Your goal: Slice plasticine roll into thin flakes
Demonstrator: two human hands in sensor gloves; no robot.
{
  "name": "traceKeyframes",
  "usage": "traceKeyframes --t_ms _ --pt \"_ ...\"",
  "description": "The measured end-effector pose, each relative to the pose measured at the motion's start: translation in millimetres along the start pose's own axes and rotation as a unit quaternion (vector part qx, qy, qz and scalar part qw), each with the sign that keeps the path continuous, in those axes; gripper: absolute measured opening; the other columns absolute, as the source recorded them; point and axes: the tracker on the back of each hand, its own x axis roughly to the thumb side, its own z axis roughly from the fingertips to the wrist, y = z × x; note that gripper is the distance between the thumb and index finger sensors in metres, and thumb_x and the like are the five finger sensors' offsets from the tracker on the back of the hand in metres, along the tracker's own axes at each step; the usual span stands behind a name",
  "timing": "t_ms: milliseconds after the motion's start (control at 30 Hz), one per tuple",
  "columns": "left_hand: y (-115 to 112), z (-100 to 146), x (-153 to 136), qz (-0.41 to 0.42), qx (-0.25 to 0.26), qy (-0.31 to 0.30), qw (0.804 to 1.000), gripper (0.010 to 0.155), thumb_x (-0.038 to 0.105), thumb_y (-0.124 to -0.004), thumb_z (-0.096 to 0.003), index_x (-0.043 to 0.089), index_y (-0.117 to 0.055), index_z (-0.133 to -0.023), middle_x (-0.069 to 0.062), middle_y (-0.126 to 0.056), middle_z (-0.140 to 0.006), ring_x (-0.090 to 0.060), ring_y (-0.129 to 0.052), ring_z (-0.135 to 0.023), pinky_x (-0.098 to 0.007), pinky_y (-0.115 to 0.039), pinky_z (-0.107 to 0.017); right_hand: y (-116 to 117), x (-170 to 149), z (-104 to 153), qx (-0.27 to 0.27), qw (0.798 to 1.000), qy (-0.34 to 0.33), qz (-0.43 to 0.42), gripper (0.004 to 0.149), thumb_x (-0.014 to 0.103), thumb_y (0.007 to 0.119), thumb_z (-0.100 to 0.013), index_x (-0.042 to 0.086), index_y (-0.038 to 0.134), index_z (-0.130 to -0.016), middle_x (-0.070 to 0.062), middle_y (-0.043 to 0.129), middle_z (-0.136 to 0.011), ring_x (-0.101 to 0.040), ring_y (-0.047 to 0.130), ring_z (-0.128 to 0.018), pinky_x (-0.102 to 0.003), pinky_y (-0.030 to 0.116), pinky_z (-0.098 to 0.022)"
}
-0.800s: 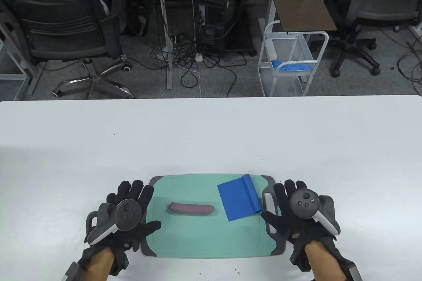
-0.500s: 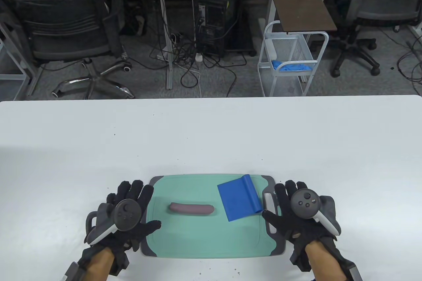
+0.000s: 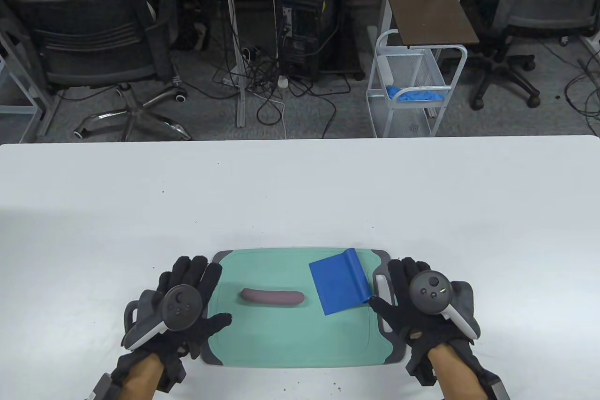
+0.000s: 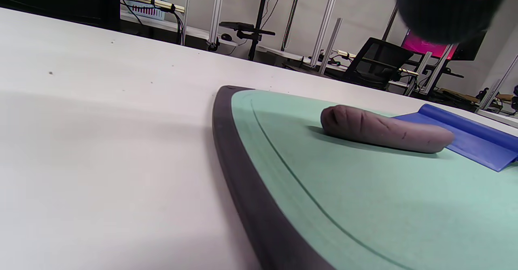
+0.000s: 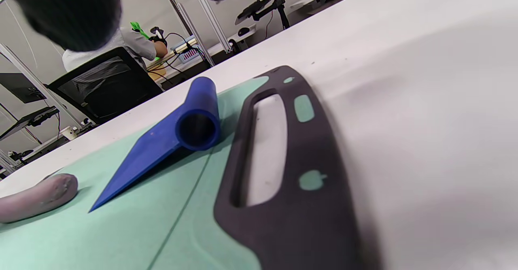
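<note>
Both hands nudged slightly inward since the earlier frames; board, roll, scraper unmoved.
Left hand (image 3: 180, 308) flat at the board's (image 3: 281, 343) left edge, right hand (image 3: 419, 304) at its right handle, fingers spread, gripping nothing. Roll (image 3: 273, 297) lies mid-board, scraper (image 3: 340, 287) just right of it.

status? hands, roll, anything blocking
Left hand and right hand open, flat at the cutting board edges, holding nothing. Plasticine roll whole, uncut, mid-board. Blue scraper lies beside it, untouched. Nothing in the way.
</note>
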Motion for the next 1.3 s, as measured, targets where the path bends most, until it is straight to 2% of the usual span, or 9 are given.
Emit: traceKeyframes --t_ms 133,300,567,800,900,1067,1267,1300 --pt "1 1 4 0.0 0.002 -0.007 1.0 0.094 0.075 -0.071 -0.0311 0.042 -0.03 -0.109 0.005 -0.026 -0.122 -0.033 -0.029 -0.117 -0.054 -0.036 -0.083 3 16 -7 -0.002 1.0 -0.003 0.015 0.092 0.064 0.074 -0.044 0.021 0.031 -0.112 -0.015 0.029 -0.119 -0.047 0.024 -0.107 -0.068 0.036 -0.072" --pt "1 2 7 0.003 0.006 -0.012 1.0 0.093 0.074 -0.072 -0.0318 0.041 -0.03 -0.109 0.004 -0.029 -0.122 -0.033 -0.032 -0.116 -0.054 -0.037 -0.082 15 38 -24 0.003 0.999 -0.005 0.046 0.088 0.058 0.075 -0.046 0.02 0.032 -0.112 -0.014 0.044 -0.117 -0.047 0.047 -0.102 -0.061 0.056 -0.067" --pt "1 3 9 0.005 0.01 -0.018 1.0 0.092 0.073 -0.072 -0.0323 0.041 -0.031 -0.108 0.004 -0.031 -0.122 -0.033 -0.033 -0.116 -0.055 -0.038 -0.082 37 61 -57 0.012 0.989 0.042 0.142 0.083 0.049 0.076 -0.047 0.013 0.036 -0.11 -0.017 0.061 -0.107 -0.048 0.062 -0.091 -0.056 0.066 -0.059" --pt "1 3 10 0.004 0.008 -0.018 1.0 0.092 0.072 -0.072 -0.0329 0.041 -0.03 -0.108 0.004 -0.031 -0.122 -0.033 -0.034 -0.116 -0.056 -0.039 -0.082 47 73 -70 0.017 0.972 0.089 0.218 0.079 0.042 0.075 -0.048 0.006 0.038 -0.108 -0.018 0.072 -0.096 -0.047 0.073 -0.081 -0.054 0.071 -0.054" --pt "1 3 11 0.004 0.006 -0.017 1.0 0.091 0.072 -0.072 -0.0333 0.041 -0.03 -0.108 0.005 -0.032 -0.122 -0.034 -0.035 -0.117 -0.059 -0.042 -0.081 46 75 -71 0.017 0.97 0.111 0.215 0.077 0.039 0.076 -0.047 0.004 0.042 -0.107 -0.019 0.079 -0.089 -0.049 0.077 -0.078 -0.055 0.074 -0.052" --pt "1 3 12 0.005 0.005 -0.016 1.0 0.091 0.071 -0.071 -0.0339 0.041 -0.03 -0.108 0.005 -0.033 -0.122 -0.034 -0.036 -0.116 -0.06 -0.044 -0.081 46 68 -71 -0.004 0.975 0.145 0.168 0.081 0.039 0.083 -0.044 0.001 0.047 -0.106 -0.019 0.081 -0.087 -0.049 0.081 -0.074 -0.055 0.075 -0.05" --pt "-1 3 12 0.012 0.0 -0.015 1.0 0.09 0.071 -0.071 -0.0345 0.041 -0.03 -0.108 0.005 -0.033 -0.122 -0.034 -0.037 -0.116 -0.06 -0.045 -0.081 42 56 -68 -0.007 0.983 0.161 0.09 0.084 0.04 0.082 -0.044 -0.002 0.045 -0.106 -0.02 0.076 -0.087 -0.051 0.078 -0.073 -0.059 0.073 -0.052" --pt "-1 3 12 0.013 -0.001 -0.015 1.0 0.09 0.071 -0.071 -0.0345 0.041 -0.03 -0.108 0.005 -0.034 -0.122 -0.034 -0.037 -0.116 -0.06 -0.045 -0.081 41 54 -67 -0.016 0.984 0.161 0.08 0.083 0.041 0.079 -0.045 -0.002 0.044 -0.105 -0.018 0.078 -0.085 -0.05 0.08 -0.072 -0.058 0.074 -0.052"
